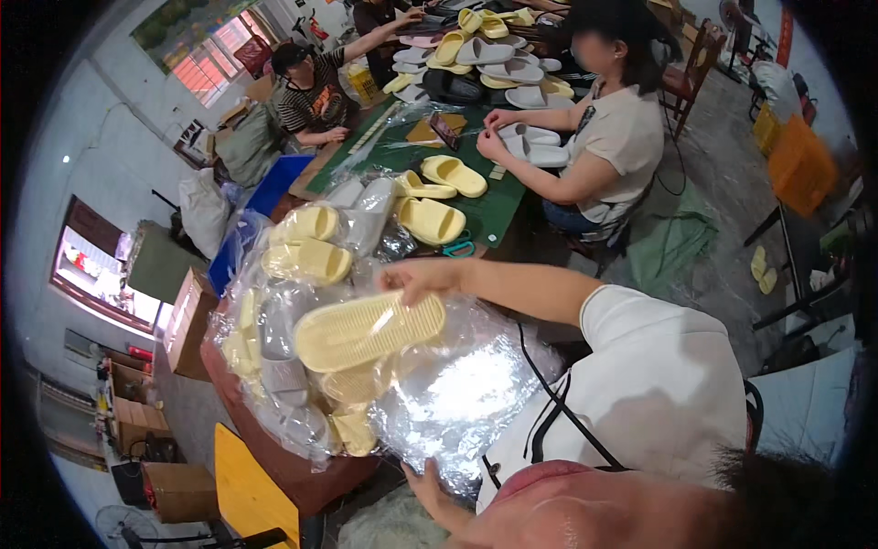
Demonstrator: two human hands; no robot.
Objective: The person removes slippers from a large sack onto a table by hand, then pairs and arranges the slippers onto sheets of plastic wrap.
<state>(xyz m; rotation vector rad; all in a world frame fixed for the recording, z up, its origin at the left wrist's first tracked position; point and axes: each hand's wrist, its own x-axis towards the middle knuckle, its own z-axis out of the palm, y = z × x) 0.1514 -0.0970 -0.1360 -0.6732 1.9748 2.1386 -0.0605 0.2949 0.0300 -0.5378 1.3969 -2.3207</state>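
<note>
A pale yellow slipper [366,334] hangs over the pile with its ribbed sole showing. My right hand [419,278] is closed on its upper edge. Lower down, my left hand [433,494] holds the lower edge of a shiny clear plastic bag [466,384]; some of its fingers are hidden. That bag lies spread in front of my white shirt, beside the slipper. Under and around it are yellow slippers [311,261] and grey slippers [285,380] in clear wrapping. Unwrapped yellow slippers [432,221] rest just beyond my right hand.
Teal-handled scissors [459,247] lie on the green tabletop [498,215]. Across it, a person [613,137] handles light grey slippers [535,146]; another person [315,101] reaches toward a large slipper heap [485,55]. A yellow stool [251,485] and cardboard boxes [187,325] stand near the brown-covered table.
</note>
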